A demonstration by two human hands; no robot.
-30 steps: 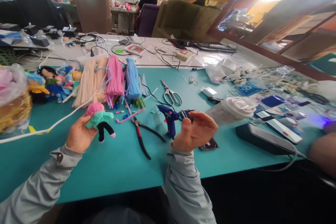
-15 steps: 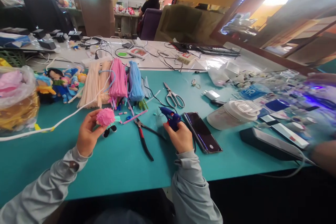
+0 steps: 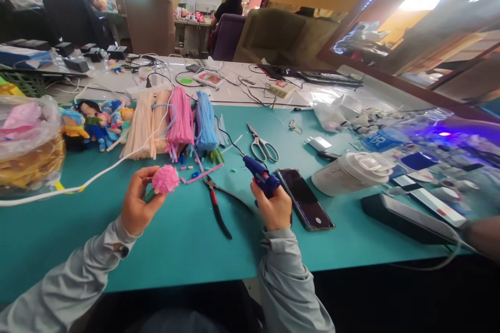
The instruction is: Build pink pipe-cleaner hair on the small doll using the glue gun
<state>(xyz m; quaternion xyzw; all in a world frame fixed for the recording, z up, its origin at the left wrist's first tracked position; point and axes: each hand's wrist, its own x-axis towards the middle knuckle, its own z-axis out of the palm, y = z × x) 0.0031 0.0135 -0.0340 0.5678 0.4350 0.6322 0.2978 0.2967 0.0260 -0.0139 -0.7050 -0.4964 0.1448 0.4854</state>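
My left hand [image 3: 141,202] is closed around a small pipe-cleaner doll [image 3: 165,179]. Its fluffy pink top faces me, and a bit of its teal part shows at my palm. The rest of the doll is hidden. In my right hand [image 3: 274,207] is a dark blue glue gun [image 3: 262,173], gripped by the handle, its nozzle pointing up and left above the table. Black-and-red pliers [image 3: 215,207] lie between my hands with their jaws away from me. Short pink and blue pipe-cleaner pieces [image 3: 205,173] are scattered just beyond the pliers.
Pipe-cleaner bundles in peach [image 3: 142,125], pink [image 3: 181,117] and blue [image 3: 205,122] lie ahead, near finished dolls [image 3: 97,122]. Scissors [image 3: 262,144], a phone [image 3: 304,199] and a white lidded cup [image 3: 351,174] stand around the right side. A white cable [image 3: 105,170] crosses the left. Another person's arm [image 3: 484,239] shows at right.
My left hand has turned the doll, so its pink top faces me and its black feet no longer show. The glue gun is lifted slightly, its nozzle now clearer. The view has shifted a little.
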